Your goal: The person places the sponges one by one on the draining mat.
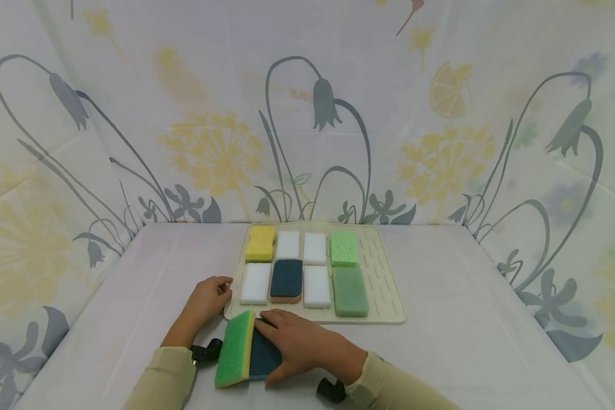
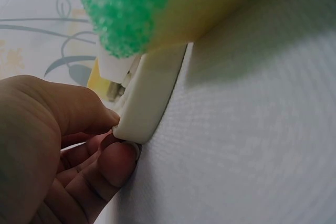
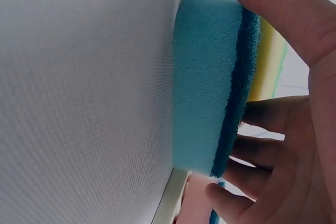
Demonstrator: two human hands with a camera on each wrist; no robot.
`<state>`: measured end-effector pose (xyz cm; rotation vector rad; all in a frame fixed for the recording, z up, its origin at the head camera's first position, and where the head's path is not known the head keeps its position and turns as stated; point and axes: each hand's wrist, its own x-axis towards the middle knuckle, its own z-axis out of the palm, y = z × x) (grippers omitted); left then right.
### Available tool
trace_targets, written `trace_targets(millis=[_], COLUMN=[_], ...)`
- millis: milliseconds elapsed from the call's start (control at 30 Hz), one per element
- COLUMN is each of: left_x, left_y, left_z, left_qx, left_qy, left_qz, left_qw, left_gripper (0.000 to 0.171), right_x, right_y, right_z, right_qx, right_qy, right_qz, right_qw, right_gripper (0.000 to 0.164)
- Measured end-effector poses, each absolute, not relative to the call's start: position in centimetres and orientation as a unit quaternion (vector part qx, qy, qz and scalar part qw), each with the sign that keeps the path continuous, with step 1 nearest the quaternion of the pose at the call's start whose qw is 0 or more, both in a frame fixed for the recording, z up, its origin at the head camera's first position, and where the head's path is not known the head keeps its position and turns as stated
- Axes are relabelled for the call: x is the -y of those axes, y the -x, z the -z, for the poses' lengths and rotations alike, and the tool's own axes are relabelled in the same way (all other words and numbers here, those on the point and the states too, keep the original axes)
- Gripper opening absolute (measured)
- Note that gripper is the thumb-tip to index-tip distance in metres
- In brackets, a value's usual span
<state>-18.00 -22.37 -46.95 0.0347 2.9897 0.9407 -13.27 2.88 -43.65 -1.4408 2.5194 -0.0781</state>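
My left hand pinches the left edge of a cream tray between thumb and fingers; the left wrist view shows the tray's rim between them. In front of the tray, my right hand spans a blue scouring sponge, thumb at its near end and fingers over its dark scouring face. The right wrist view shows the lighter blue side of that sponge against the white cloth. A green-and-yellow scouring sponge leans tilted against the blue one's left side.
On the tray sit a yellow sponge, several white sponges, a dark-blue-topped pink sponge, a speckled light green sponge and a duller green one. A white cloth covers the table; a floral curtain stands behind.
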Motion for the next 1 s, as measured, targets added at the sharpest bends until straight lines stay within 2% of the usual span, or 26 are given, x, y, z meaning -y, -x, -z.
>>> trace_targets(millis=[600, 1000], left_x=[22.5, 22.3], left_y=[18.0, 18.1], left_z=[46.9, 46.7], left_qx=[-0.957, -0.955], left_qy=[-0.012, -0.002], left_qz=[-0.290, -0.296], left_qw=[0.008, 0.014], left_gripper=[0.039, 0.038], right_x=[-4.4, -6.6], right_y=[13.4, 13.3], right_z=[41.8, 39.5], right_qx=[-0.858, -0.867], right_qy=[0.486, 0.473], right_qz=[0.024, -0.027], right_qw=[0.163, 0.152], right_gripper=[0.093, 0.081])
